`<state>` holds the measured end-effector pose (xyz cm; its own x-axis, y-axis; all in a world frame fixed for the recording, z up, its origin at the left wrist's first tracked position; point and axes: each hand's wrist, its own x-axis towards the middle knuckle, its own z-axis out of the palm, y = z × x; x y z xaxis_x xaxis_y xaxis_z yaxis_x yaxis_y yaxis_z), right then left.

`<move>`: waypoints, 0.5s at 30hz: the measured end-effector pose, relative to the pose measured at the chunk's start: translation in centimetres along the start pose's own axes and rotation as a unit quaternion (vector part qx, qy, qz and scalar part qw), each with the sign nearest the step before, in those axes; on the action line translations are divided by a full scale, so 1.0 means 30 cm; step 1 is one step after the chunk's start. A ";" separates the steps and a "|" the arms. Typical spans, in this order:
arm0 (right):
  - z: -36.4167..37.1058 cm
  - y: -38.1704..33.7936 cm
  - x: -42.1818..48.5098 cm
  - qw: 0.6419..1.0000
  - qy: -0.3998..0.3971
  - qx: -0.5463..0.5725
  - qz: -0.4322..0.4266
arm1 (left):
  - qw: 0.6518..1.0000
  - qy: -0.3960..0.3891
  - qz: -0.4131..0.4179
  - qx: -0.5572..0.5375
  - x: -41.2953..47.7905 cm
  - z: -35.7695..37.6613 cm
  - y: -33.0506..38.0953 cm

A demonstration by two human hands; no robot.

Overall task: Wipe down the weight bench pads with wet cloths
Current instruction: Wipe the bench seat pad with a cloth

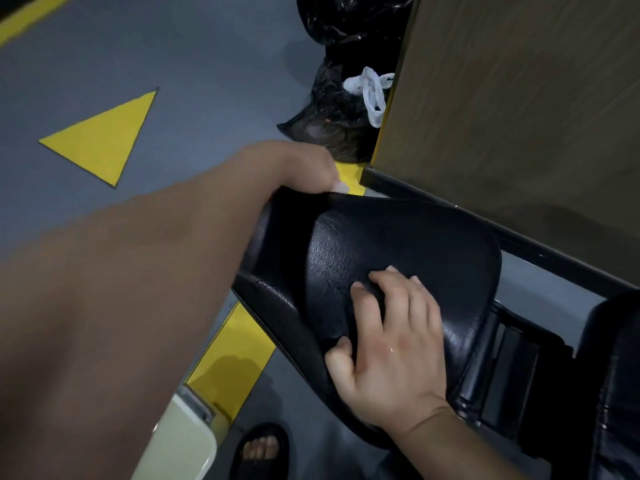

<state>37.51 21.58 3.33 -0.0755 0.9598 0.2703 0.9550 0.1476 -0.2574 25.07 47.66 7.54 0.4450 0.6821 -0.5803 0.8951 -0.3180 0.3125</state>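
Both arms were bare as far up as the cam showed, the left forearm point(138, 271) just a big blur up close. The right hand point(391, 344) had a tiny wet glint on its back. One foot wore a black open-toe slide sandal point(259, 455), toes poking out.

Fingers of the left hand point(304, 166) vanish behind the seat pad point(415, 244), only a scrap of white cloth point(341, 187) showing, and the second pad point(620, 375) runs off the right edge.
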 end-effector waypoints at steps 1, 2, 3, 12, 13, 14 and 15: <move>0.001 0.003 -0.004 1.000 0.001 -0.001 -0.001 | 1.000 -0.005 0.017 -0.005 0.010 0.008 0.044; 0.000 0.004 -0.008 1.000 0.003 -0.002 -0.002 | 0.999 -0.010 0.029 -0.013 0.018 0.016 0.076; -0.003 0.002 -0.010 1.000 0.004 -0.001 -0.003 | 0.999 -0.012 0.039 -0.020 0.021 0.025 0.087; -0.009 -0.002 0.000 1.000 0.004 0.004 -0.002 | 0.998 0.021 0.019 -0.052 0.012 0.009 -0.049; -0.007 -0.002 0.001 1.000 0.003 0.005 -0.003 | 0.998 0.022 0.024 -0.049 0.029 0.015 -0.023; -0.005 -0.001 0.000 1.000 0.003 0.005 -0.003 | 0.998 0.025 0.034 -0.053 0.044 0.023 0.004; -0.003 0.002 -0.002 1.000 0.003 0.004 -0.004 | 0.997 0.028 0.043 -0.058 0.053 0.032 0.032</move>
<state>37.60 21.50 3.38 -0.0808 0.9575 0.2770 0.9522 0.1562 -0.2624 26.66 47.81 6.19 0.5150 0.6922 -0.5056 0.8427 -0.3006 0.4467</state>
